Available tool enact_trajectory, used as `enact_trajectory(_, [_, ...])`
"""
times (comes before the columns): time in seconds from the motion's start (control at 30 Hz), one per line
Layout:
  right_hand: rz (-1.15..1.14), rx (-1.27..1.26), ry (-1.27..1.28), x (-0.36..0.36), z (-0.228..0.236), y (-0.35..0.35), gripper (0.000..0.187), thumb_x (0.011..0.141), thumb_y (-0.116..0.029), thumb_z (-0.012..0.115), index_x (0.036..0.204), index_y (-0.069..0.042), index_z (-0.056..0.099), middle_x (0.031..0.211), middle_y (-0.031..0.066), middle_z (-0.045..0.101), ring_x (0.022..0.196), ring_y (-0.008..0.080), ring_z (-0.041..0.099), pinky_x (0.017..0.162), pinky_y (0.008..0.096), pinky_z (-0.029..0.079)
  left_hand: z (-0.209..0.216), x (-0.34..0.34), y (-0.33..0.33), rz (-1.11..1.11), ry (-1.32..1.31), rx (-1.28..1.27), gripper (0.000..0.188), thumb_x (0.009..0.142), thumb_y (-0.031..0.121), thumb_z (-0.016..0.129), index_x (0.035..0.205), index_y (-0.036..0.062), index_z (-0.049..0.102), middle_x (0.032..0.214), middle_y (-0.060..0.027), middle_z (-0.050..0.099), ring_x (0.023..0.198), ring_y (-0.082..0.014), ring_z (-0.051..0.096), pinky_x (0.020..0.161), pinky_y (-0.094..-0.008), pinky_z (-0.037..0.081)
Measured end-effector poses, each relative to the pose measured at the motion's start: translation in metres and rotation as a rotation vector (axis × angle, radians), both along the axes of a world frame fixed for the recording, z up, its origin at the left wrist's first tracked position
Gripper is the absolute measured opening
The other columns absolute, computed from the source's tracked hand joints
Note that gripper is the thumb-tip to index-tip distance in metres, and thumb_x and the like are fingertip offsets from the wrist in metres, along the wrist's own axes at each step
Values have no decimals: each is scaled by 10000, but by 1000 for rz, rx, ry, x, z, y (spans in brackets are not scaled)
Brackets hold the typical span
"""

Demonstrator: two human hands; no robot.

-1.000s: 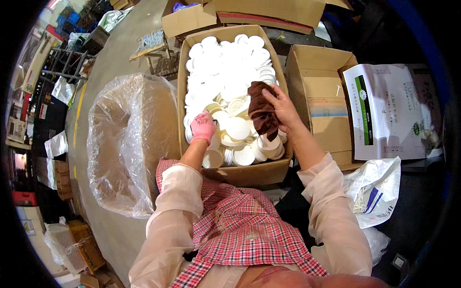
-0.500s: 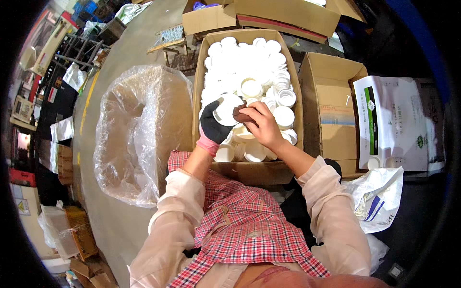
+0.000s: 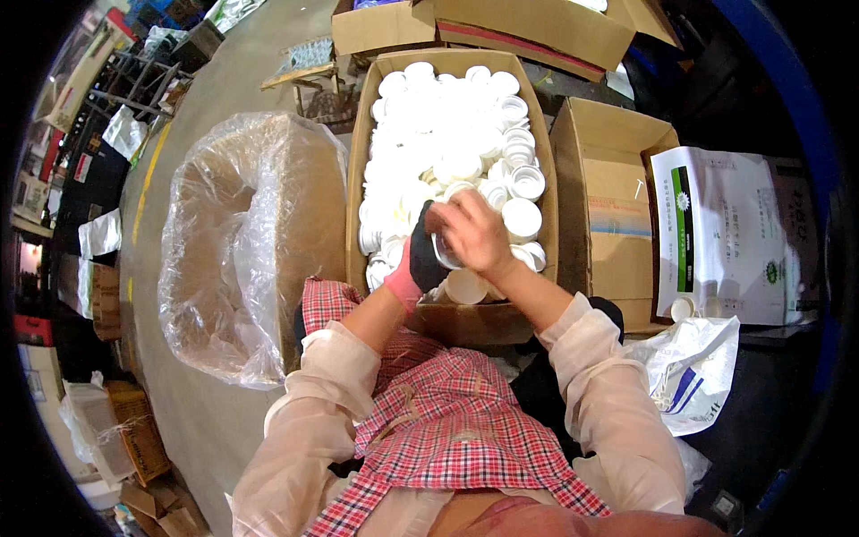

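Observation:
My left hand (image 3: 419,261), in a pink and black glove, grips a white round cap (image 3: 445,259) above the near end of a long cardboard box (image 3: 356,179). The box is filled with several white caps (image 3: 447,134). My bare right hand (image 3: 476,234) is closed over the top of the held cap, and a bit of brown cloth (image 3: 435,216) shows at its fingertips. Both hands meet just above the box's near right corner. Most of the held cap is hidden between the hands.
A carton lined with clear plastic (image 3: 259,224) stands to the left of the box. To the right is a smaller open cardboard box (image 3: 608,197), then a white printed sack (image 3: 734,233) and a white plastic bag (image 3: 689,367). More cartons (image 3: 501,22) lie beyond.
My left hand lifted a cap out of the pile and drew it toward me. My right hand came off the caps with the brown cloth and closed over the held cap.

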State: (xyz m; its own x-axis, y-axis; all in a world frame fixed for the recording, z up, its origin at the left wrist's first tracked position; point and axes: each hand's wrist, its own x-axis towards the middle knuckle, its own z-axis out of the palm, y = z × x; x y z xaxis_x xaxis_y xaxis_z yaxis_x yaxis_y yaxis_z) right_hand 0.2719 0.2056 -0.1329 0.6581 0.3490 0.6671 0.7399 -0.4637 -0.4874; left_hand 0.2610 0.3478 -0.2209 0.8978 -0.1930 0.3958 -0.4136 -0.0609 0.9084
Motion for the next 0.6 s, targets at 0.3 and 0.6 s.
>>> enact_trajectory(0.3, [-124, 505, 697, 58, -44, -72, 231, 866, -32, 582, 1091, -36, 637, 1020, 72, 667, 938, 162, 623, 829, 300, 494, 39, 110, 35, 332, 130, 267, 517, 969, 342, 510, 1333, -23, 468, 1292, -240, 540, 1238, -336, 490, 1046, -369, 369])
enact_trajectory(0.6, [190, 543, 927, 51, -24, -80, 411, 756, -33, 604, 1166, -56, 620, 1203, 91, 517, 1126, 242, 530, 936, 327, 461, -28, 89, 54, 616, 286, 1228, 423, 756, 277, 723, 1051, 26, 550, 1009, -187, 673, 968, -322, 649, 834, -426, 510])
